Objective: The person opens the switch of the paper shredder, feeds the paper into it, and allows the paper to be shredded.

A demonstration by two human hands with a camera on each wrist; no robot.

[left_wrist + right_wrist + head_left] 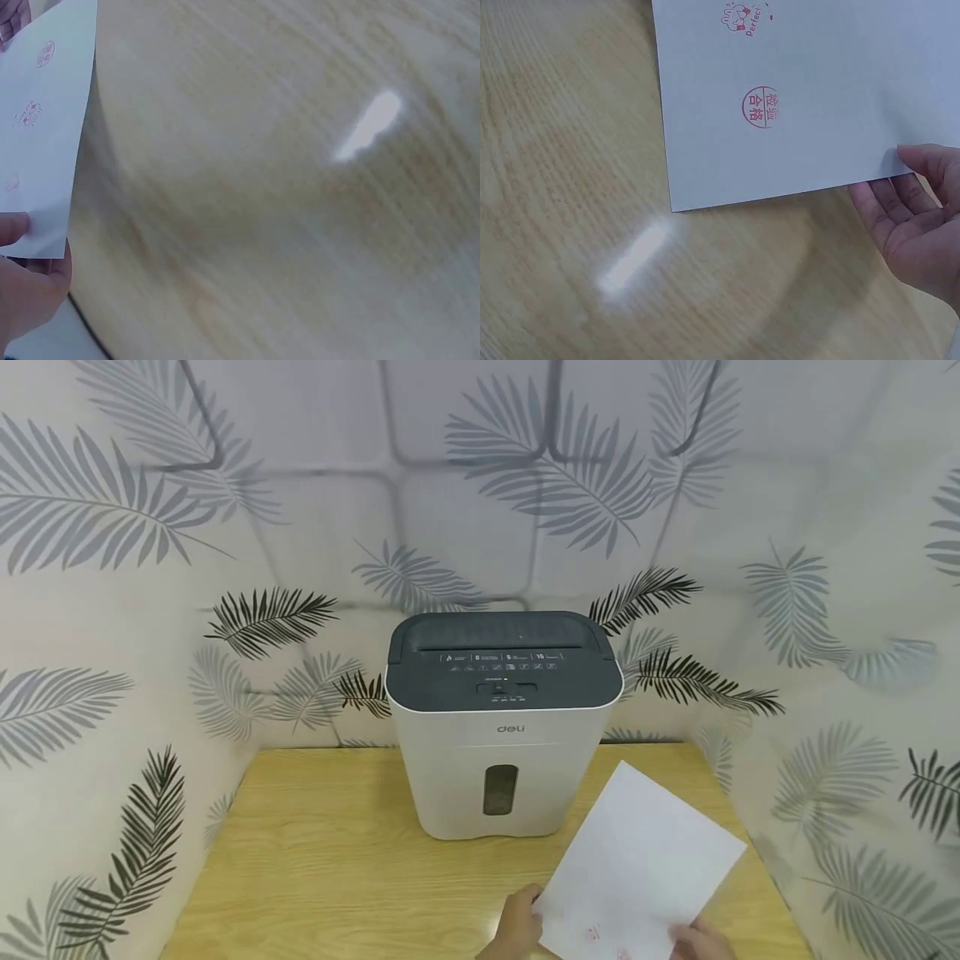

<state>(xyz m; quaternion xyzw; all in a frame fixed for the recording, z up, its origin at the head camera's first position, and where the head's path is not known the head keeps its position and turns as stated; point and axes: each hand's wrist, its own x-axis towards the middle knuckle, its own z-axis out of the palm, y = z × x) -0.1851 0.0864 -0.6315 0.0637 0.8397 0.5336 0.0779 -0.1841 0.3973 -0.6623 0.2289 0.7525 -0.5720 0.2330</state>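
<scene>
A white sheet of paper (645,852) with red stamp prints is held between both hands at the front right of the table. My left hand (520,917) pinches its left edge, thumb on top and fingers beneath, as the left wrist view shows. On the opposite edge my right hand (922,214) grips the paper the same way, thumb above and fingers under. In the right wrist view one red print (760,106) is a round stamp with characters; another (739,16) is a small cartoon reading "perfect". Behind the paper stands a white paper shredder (495,777) with a dark grey top.
The shredder's feed slot (502,648) runs across its top, with a slider switch (507,688) in front. Under everything is a light wood-grain table (322,852). Leaf-patterned walls (450,527) rise close behind and at both sides. Light glares off the tabletop.
</scene>
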